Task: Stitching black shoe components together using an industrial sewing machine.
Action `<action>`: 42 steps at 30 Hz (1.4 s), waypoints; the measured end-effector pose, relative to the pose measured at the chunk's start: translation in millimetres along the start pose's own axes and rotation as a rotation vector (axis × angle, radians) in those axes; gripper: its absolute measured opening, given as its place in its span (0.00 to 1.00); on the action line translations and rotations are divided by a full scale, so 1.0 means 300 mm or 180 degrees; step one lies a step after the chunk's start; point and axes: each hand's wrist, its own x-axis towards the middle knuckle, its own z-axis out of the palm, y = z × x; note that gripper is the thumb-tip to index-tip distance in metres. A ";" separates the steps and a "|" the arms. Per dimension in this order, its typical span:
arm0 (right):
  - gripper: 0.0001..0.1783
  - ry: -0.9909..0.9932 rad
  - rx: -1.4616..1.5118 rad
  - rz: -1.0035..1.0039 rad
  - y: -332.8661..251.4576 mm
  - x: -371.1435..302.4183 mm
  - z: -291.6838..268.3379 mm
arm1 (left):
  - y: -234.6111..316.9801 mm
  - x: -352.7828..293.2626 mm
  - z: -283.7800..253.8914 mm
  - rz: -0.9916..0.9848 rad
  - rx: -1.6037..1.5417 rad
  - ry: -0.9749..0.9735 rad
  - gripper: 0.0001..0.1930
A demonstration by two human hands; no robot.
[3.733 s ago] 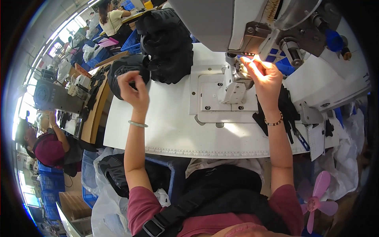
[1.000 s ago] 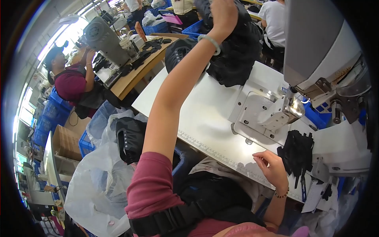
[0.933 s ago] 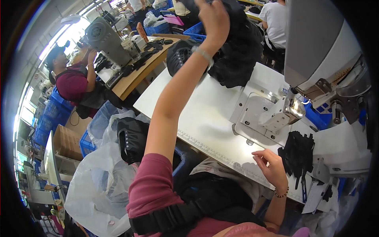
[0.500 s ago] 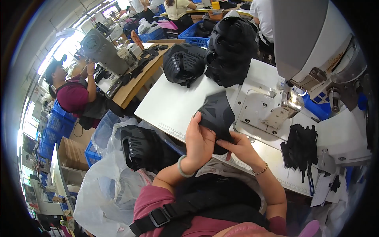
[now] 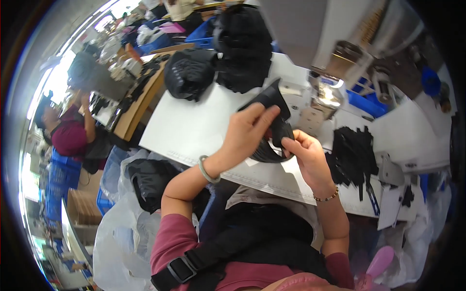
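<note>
Your left hand (image 5: pixel 246 135), right hand (image 5: pixel 311 159) both pinching black fabric piece (image 5: pixel 280 129). Step: apparently arranging piece; next move calls for steady grip.

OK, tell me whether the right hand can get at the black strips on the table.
Likely yes: the black strips lie close beside the right hand, nothing visibly blocking them. It is pinching the black piece, though, so it would probably need to let go first.
</note>
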 end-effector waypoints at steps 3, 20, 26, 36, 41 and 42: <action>0.08 0.0443 -0.0222 -0.0775 -0.041 0.001 0.012 | -0.001 0.086 0.058 -0.0175 -0.0266 0.0136 0.12; 0.06 0.1203 -0.0971 -0.1852 -0.037 0.059 -0.067 | -0.047 0.313 0.181 -0.0008 -0.0964 -0.0964 0.13; 0.06 0.1184 -0.0901 -0.1749 -0.029 0.050 -0.069 | -0.038 0.312 0.170 -0.0127 -0.1055 -0.1147 0.11; 0.06 0.1187 -0.1062 -0.1819 -0.023 0.046 -0.071 | -0.060 0.320 0.174 -0.0011 -0.1204 -0.1152 0.09; 0.05 0.1390 -0.0747 -0.1841 -0.035 0.052 -0.053 | -0.074 0.332 0.195 0.0213 -0.1169 -0.1074 0.09; 0.06 0.1463 -0.0894 -0.1866 -0.040 0.052 -0.043 | -0.100 0.336 0.202 0.0267 -0.1360 -0.0991 0.09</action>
